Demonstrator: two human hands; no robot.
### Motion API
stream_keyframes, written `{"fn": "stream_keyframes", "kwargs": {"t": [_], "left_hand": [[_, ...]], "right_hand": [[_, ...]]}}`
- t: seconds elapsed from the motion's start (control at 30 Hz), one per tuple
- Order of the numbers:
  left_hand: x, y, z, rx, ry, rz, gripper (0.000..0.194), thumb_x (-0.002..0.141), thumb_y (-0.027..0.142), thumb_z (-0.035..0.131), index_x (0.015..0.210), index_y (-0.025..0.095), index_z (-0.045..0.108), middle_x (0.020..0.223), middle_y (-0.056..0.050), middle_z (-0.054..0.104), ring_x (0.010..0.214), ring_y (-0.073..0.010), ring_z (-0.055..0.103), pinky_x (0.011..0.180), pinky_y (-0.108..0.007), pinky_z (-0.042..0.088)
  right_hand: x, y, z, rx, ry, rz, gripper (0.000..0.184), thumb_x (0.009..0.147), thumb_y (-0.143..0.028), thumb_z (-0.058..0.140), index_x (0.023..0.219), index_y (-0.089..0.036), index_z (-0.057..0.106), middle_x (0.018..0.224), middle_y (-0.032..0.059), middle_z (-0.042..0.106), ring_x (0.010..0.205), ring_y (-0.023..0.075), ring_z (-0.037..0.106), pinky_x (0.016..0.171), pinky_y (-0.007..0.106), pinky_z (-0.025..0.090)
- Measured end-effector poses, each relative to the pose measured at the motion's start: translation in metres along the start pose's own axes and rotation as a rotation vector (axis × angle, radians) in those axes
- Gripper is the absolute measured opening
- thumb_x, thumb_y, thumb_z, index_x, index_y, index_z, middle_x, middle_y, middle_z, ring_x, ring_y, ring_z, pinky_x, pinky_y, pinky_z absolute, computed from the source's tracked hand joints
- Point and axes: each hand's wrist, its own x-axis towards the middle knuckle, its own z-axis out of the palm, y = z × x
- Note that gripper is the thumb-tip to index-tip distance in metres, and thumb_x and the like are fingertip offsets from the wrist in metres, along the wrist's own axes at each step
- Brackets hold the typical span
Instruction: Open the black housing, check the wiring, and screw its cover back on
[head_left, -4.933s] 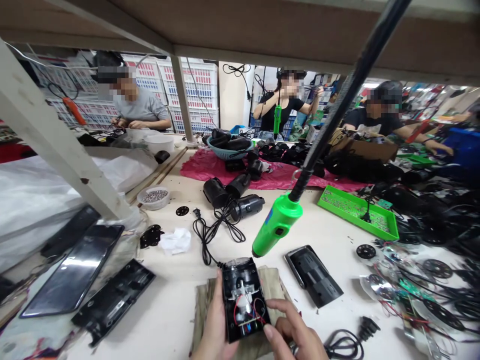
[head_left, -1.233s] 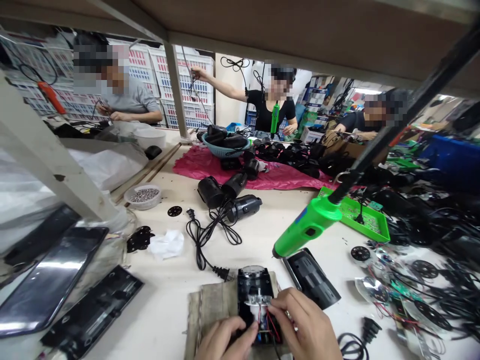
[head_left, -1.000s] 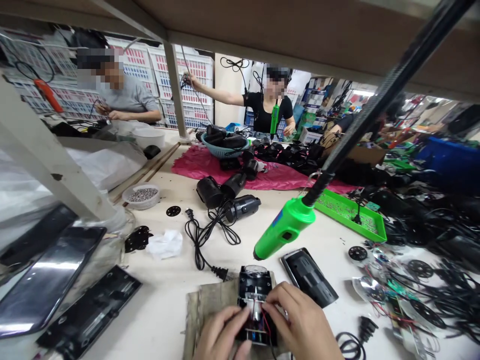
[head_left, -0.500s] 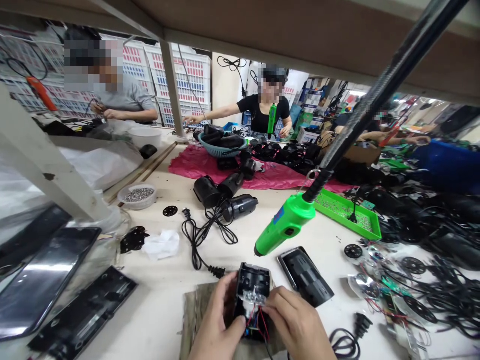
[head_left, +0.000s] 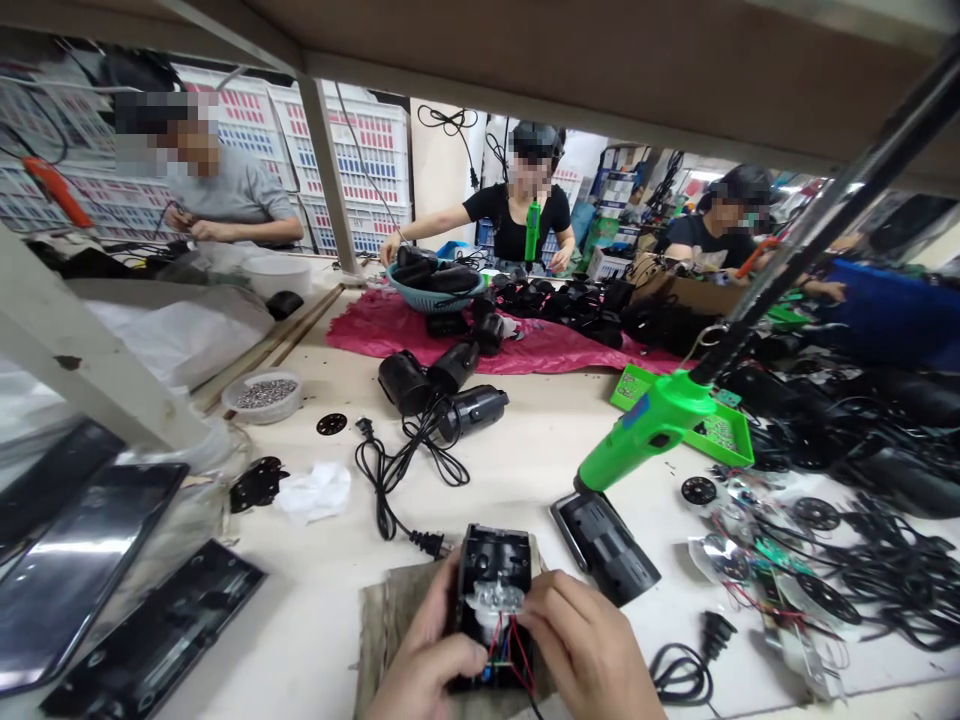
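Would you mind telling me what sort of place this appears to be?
Probably an electronics assembly workshop: a green power screwdriver hangs over the bench, a tub of small metal parts stands on it, and the left hand holds an open black housing showing red wires.

I can't tell what, if anything, my right fingers (head_left: 551, 605) pinch, since they hide their own tips beside the open black plastic housing (head_left: 495, 552). Some of my left fingers (head_left: 466, 657) are hidden behind its side. The housing covers much of the folded greenish-brown cloth (head_left: 381, 612). The glossy dark flat panel (head_left: 97, 560) is cut off at the left edge. The bright green cylindrical screwdriver (head_left: 645, 430) hides the middle of the shallow green plastic tray (head_left: 745, 450), whose contents are too small to make out.
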Motion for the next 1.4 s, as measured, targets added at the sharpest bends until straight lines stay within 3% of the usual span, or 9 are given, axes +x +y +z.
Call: {"fn": "stream_keyframes", "kwargs": {"t": [0.07, 0.17, 0.33, 0.5, 0.63, 0.9, 1.17, 1.27, 1.4], "left_hand": [[-0.001, 0.001, 0.004, -0.135, -0.029, -0.085, 0.073, 0.066, 0.028, 0.067, 0.135, 0.028, 0.044, 0.117, -0.003, 0.069, 0.11, -0.0226, 0.061, 0.092, -0.036, 0.045], [0.004, -0.002, 0.009, -0.145, 0.019, -0.154, 0.069, 0.078, 0.059, 0.059, 0.135, 0.023, 0.045, 0.107, -0.006, 0.072, 0.105, -0.0228, 0.062, 0.088, -0.034, 0.048], [0.015, -0.008, 0.012, -0.229, 0.197, -0.189, 0.048, 0.085, 0.047, 0.056, 0.115, 0.009, 0.061, 0.093, -0.01, 0.074, 0.095, -0.024, 0.066, 0.085, -0.035, 0.049], [0.013, -0.006, 0.012, -0.265, 0.155, -0.185, 0.04, 0.087, 0.044, 0.054, 0.101, 0.009, 0.069, 0.087, -0.009, 0.074, 0.092, -0.0236, 0.066, 0.084, -0.034, 0.05], [0.009, -0.007, 0.012, -0.257, 0.099, -0.142, 0.04, 0.086, 0.044, 0.057, 0.101, 0.01, 0.069, 0.087, -0.008, 0.075, 0.094, -0.0231, 0.065, 0.084, -0.034, 0.05], [0.011, -0.016, 0.012, -0.233, 0.228, -0.094, 0.044, 0.08, 0.043, 0.066, 0.11, 0.011, 0.064, 0.091, -0.009, 0.075, 0.096, -0.0251, 0.067, 0.081, -0.035, 0.052], [0.009, -0.014, 0.015, -0.211, 0.255, -0.093, 0.046, 0.082, 0.041, 0.064, 0.119, 0.015, 0.06, 0.096, -0.008, 0.075, 0.098, -0.0244, 0.066, 0.085, -0.036, 0.051], [0.008, -0.013, 0.012, -0.232, 0.217, -0.109, 0.048, 0.08, 0.043, 0.066, 0.119, 0.015, 0.061, 0.096, -0.007, 0.075, 0.103, -0.0256, 0.064, 0.09, -0.038, 0.049], [0.007, -0.01, 0.001, -0.312, -0.023, -0.162, 0.057, 0.08, 0.053, 0.06, 0.117, 0.011, 0.064, 0.106, -0.014, 0.073, 0.112, -0.0318, 0.061, 0.101, -0.047, 0.041]], "right_hand": [[0.003, 0.0, -0.001, 0.024, -0.02, 0.03, 0.019, 0.098, -0.018, 0.038, 0.088, -0.02, 0.054, 0.078, 0.0028, 0.059, 0.067, 0.0155, 0.059, 0.06, 0.025, 0.047], [0.008, 0.001, -0.002, 0.024, -0.071, 0.088, 0.023, 0.1, -0.023, 0.035, 0.086, -0.021, 0.054, 0.077, 0.0025, 0.058, 0.066, 0.0157, 0.058, 0.061, 0.025, 0.047], [0.008, 0.003, -0.002, -0.025, -0.132, 0.082, 0.025, 0.101, -0.023, 0.033, 0.085, -0.021, 0.053, 0.079, 0.0026, 0.058, 0.066, 0.0151, 0.059, 0.061, 0.025, 0.047], [0.008, 0.001, 0.0, -0.02, -0.082, 0.096, 0.027, 0.101, -0.023, 0.032, 0.086, -0.021, 0.054, 0.08, 0.0032, 0.058, 0.069, 0.0148, 0.059, 0.063, 0.025, 0.047], [0.012, -0.001, -0.002, -0.063, -0.103, 0.092, 0.033, 0.102, -0.027, 0.029, 0.083, -0.021, 0.055, 0.077, 0.0023, 0.057, 0.066, 0.0144, 0.058, 0.062, 0.025, 0.046], [0.017, 0.001, -0.001, -0.119, -0.117, 0.042, 0.034, 0.102, -0.027, 0.03, 0.081, -0.021, 0.056, 0.074, 0.002, 0.059, 0.062, 0.0145, 0.058, 0.059, 0.024, 0.044], [0.017, 0.0, 0.005, -0.088, -0.078, 0.043, 0.03, 0.101, -0.026, 0.031, 0.082, -0.021, 0.054, 0.073, 0.0027, 0.058, 0.063, 0.0167, 0.058, 0.06, 0.026, 0.044], [0.018, -0.003, 0.002, -0.056, -0.07, 0.055, 0.029, 0.101, -0.028, 0.033, 0.081, -0.021, 0.053, 0.072, 0.0021, 0.058, 0.063, 0.0165, 0.058, 0.059, 0.026, 0.045], [0.012, -0.005, -0.007, 0.142, -0.083, 0.142, 0.013, 0.097, -0.028, 0.045, 0.092, -0.022, 0.056, 0.08, 0.0016, 0.061, 0.07, 0.0159, 0.061, 0.063, 0.026, 0.048]]}}
